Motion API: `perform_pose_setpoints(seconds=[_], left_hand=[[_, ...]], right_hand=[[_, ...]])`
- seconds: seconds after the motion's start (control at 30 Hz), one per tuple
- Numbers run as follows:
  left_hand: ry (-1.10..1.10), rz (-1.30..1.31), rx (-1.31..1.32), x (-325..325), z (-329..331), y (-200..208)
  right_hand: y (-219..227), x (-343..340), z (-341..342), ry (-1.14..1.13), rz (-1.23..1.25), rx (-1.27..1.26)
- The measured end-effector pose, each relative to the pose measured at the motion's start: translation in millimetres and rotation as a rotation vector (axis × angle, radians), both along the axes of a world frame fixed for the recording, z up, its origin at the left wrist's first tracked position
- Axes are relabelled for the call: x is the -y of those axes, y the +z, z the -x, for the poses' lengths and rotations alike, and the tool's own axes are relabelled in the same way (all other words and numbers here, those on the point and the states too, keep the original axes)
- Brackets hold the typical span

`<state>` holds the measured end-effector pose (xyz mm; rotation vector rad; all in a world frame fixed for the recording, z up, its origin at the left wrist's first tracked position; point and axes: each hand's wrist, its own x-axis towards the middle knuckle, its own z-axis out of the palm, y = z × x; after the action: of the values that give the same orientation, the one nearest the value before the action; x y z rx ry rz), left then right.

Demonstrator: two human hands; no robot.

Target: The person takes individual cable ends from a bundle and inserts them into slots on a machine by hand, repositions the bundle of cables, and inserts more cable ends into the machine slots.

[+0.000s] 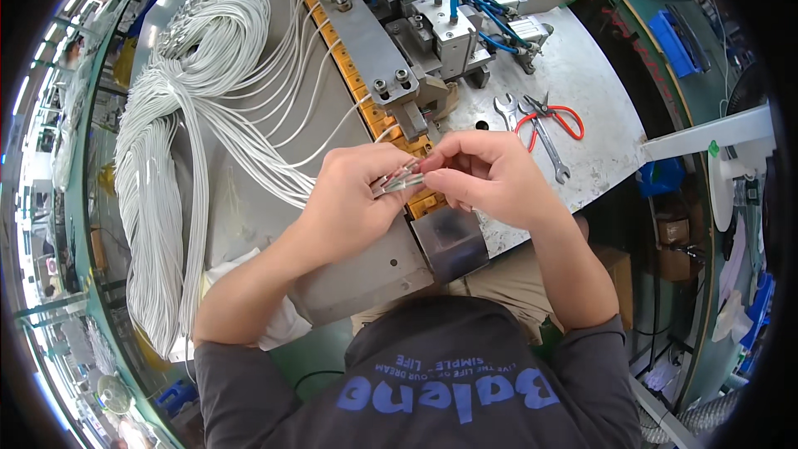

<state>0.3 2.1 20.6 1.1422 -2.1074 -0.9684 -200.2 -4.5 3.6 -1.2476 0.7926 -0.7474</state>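
Note:
My left hand (353,191) is closed around several white cables, whose stripped or metal-tipped ends (399,180) stick out between thumb and fingers. From that hand the cables (266,162) run back to a big white bundle on the left. My right hand (486,175) is beside those ends, its thumb and fingertips pinched together close to them; whether something small is between them is hidden. Below both hands passes a yellow-orange fixture strip (353,75) of a machine, with single cables laid into its slots.
A large looped bundle of white cables (154,141) lies on the left of the grey table. Blue air tubes and metal cylinders (449,33) stand at the back. Red-handled pliers (553,116) and wrenches (555,158) lie on the right plate. A dark block (450,243) sits at the strip's near end.

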Motion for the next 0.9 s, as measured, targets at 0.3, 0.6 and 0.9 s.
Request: perform_pose_setpoints(seconds=[0.3, 0.6, 0.9], left_hand=[[0.072, -0.472, -0.119, -3, 0, -10], [0.041, -0.358, -0.032, -3, 2, -13], [0.001, 0.224, -0.020, -11, 5, -23]], right_hand=[[-7, 1, 11, 0.093, -0.053, -0.086], [0, -9, 3, -0.058, 0.105, -0.271], [-7, -4, -4, -0.078, -0.035, -0.119]])
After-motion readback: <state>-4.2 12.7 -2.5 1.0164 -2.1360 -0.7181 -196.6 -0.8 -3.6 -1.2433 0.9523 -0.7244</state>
